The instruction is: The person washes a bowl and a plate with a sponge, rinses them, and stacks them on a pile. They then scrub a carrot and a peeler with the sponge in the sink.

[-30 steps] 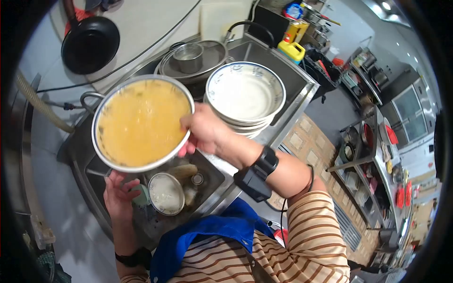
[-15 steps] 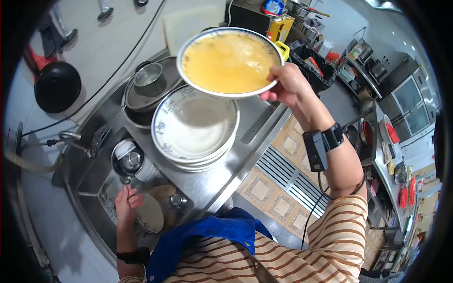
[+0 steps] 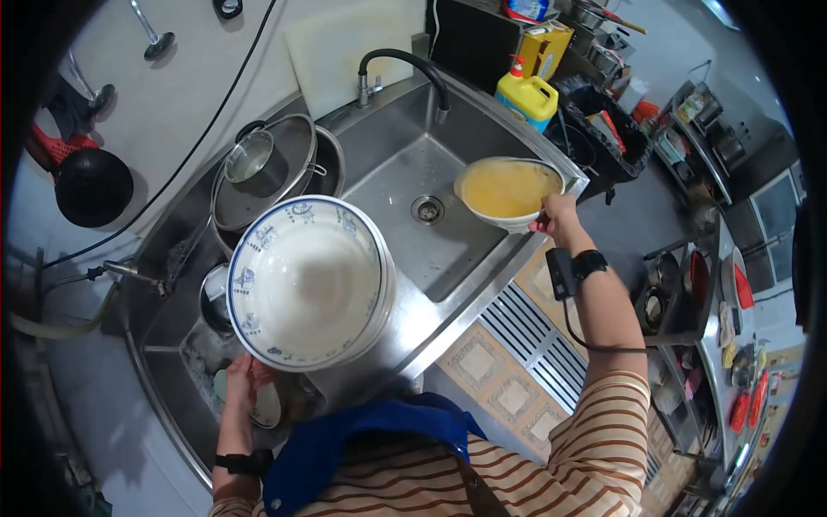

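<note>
My right hand (image 3: 560, 220) grips the rim of a white bowl (image 3: 510, 226) holding yellow-orange liquid. The bowl is tilted over the right side of a steel sink basin (image 3: 392, 207) with a drain (image 3: 427, 209). A stack of large white bowls (image 3: 306, 276) with blue rims stands near the basin. My left hand (image 3: 245, 381) is just below the stack's front edge, over the left basin. Its fingers are loosely curled, partly blurred, with nothing visible in them. Beneath it lies a smaller pale dish (image 3: 267, 405), partly hidden by the hand.
A black tap (image 3: 405, 56) arches over the right basin. Behind the stack are a lidded pan (image 3: 280, 194) and a small metal pot (image 3: 256, 164). A yellow pump bottle (image 3: 527, 96) stands at the sink's far corner, beside a black-lined bin (image 3: 594, 121).
My right hand has lowered the bowl rightward and tilted it over the right basin, which now shows. The stack appears lower left in view. My left hand is slightly lower, near the stack's edge.
</note>
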### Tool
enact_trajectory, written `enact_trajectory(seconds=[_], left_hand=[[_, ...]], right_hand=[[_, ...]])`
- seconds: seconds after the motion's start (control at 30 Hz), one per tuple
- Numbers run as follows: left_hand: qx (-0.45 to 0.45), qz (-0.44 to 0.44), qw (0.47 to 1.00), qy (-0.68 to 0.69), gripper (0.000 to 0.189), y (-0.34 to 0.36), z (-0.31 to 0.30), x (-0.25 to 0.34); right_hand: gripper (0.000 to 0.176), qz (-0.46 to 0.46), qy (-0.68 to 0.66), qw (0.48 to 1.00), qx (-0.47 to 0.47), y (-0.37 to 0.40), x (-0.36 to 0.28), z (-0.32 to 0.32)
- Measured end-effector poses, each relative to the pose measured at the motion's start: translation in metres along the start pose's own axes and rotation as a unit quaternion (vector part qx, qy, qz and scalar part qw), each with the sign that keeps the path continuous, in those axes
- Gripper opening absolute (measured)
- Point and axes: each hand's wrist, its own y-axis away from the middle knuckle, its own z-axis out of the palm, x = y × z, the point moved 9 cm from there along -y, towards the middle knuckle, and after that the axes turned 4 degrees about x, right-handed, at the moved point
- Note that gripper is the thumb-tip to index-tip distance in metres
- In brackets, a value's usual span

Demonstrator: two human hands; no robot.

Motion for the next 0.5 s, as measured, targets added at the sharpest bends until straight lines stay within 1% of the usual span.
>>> enact_trajectory(seconds=[0.07, 0.1, 0.13, 0.2, 0.23, 0.27, 0.33, 0.4, 0.47, 0.5], left_hand=[[0.035, -0.013, 0.999, -0.031, 0.028, 0.017, 0.006, 0.0], [0.038, -0.013, 0.999, -0.028, 0.029, 0.016, -0.001, -0.008], [0.046, -0.016, 0.998, -0.027, 0.029, 0.015, -0.009, -0.015], [0.055, -0.036, 0.997, -0.043, 0.027, 0.017, -0.023, -0.026], [0.062, -0.039, 0.996, -0.044, 0.027, 0.02, -0.027, -0.029], [0.077, -0.045, 0.995, -0.037, 0.026, 0.023, -0.031, -0.032], [0.097, -0.052, 0.993, -0.029, 0.025, 0.029, -0.032, -0.035], [0.106, -0.049, 0.993, -0.024, 0.023, 0.032, -0.03, -0.036], [0.111, -0.047, 0.992, -0.029, 0.023, 0.031, -0.031, -0.037], [0.111, -0.042, 0.992, -0.032, 0.023, 0.031, -0.031, -0.037]], right_hand=[[0.016, 0.0, 0.004, 0.999, 0.054, -0.036, 0.012, 0.002], [0.016, 0.02, 0.025, 0.998, 0.058, -0.061, 0.022, 0.006], [0.016, 0.023, 0.029, 0.998, 0.052, -0.064, 0.016, 0.018], [0.017, -0.035, 0.027, 0.994, 0.102, -0.066, -0.004, 0.033], [0.017, -0.06, 0.032, 0.992, 0.107, -0.077, -0.009, 0.044], [0.017, -0.056, 0.035, 0.993, 0.101, -0.085, -0.014, 0.055], [0.019, -0.11, 0.142, 0.981, 0.069, -0.083, -0.042, 0.084], [0.029, -0.131, 0.214, 0.965, 0.069, -0.081, -0.061, 0.112], [0.04, -0.188, 0.285, 0.937, 0.071, -0.058, -0.084, 0.14], [0.041, -0.229, 0.326, 0.913, 0.085, -0.069, -0.087, 0.157]])
